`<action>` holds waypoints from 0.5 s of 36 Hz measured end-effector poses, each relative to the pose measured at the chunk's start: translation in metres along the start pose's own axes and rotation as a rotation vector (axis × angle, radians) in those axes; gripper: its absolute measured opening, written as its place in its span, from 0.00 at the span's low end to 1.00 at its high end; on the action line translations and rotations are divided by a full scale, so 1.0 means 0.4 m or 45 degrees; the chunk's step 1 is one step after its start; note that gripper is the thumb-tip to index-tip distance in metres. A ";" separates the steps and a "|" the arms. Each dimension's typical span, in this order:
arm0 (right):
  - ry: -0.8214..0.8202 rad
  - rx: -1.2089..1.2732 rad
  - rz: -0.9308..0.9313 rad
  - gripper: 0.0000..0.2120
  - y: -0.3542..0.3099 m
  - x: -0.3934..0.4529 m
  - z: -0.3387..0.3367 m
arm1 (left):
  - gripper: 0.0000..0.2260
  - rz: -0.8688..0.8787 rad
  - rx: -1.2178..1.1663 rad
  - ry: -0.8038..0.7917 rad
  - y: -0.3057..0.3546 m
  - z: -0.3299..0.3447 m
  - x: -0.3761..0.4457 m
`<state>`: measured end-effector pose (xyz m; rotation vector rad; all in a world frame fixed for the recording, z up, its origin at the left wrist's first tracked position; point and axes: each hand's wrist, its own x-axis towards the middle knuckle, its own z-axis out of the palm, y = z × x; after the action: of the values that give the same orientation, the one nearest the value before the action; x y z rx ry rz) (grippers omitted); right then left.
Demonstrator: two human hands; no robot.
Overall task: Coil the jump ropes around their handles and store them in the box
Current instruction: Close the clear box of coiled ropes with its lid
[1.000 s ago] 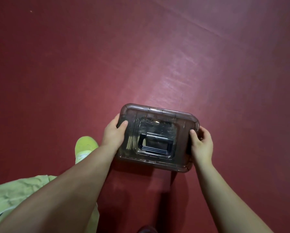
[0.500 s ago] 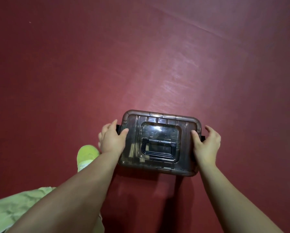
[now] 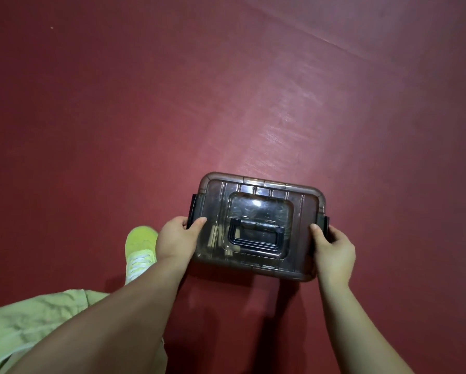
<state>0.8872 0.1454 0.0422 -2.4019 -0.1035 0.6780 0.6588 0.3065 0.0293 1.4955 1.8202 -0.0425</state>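
A smoky, translucent box (image 3: 259, 228) with its lid on is seen from above, over a dark red floor (image 3: 118, 103); whether it rests on the floor or is held just above it cannot be told. A black carry handle (image 3: 255, 235) lies flat in a recess at the middle of the lid. The box is gripped at both short ends. At its left end, the left hand (image 3: 178, 240) is curled round the edge, the thumb laid on the lid and the fingers tucked by a black side latch (image 3: 192, 209). At its right end, the right hand (image 3: 333, 245) is closed on the edge in the same way, thumb on the lid, fingers wrapped beside the second black latch (image 3: 326, 225). Pale, blurred shapes are glimpsed through the lid, but the jump ropes cannot be made out. To the left of the box, a yellow-green shoe (image 3: 141, 249) is planted on the floor, and a pale green trouser leg (image 3: 32, 317) is seen further toward the box's lower left.
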 end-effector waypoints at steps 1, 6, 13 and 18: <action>0.017 0.003 0.002 0.10 -0.003 -0.002 0.003 | 0.15 0.016 0.062 0.020 -0.001 0.002 0.006; 0.082 -0.030 0.026 0.13 -0.017 -0.012 0.014 | 0.19 0.079 0.340 0.093 0.011 0.007 0.000; 0.036 0.011 0.070 0.14 -0.060 -0.044 0.018 | 0.19 0.023 0.227 0.006 0.016 -0.006 -0.058; -0.119 0.097 0.046 0.32 -0.103 -0.095 0.017 | 0.32 -0.108 0.329 -0.447 0.061 -0.094 -0.074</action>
<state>0.8548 0.1731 0.0791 -2.3046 -0.0719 0.7970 0.6604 0.3076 0.0829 1.4732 1.6332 -0.5655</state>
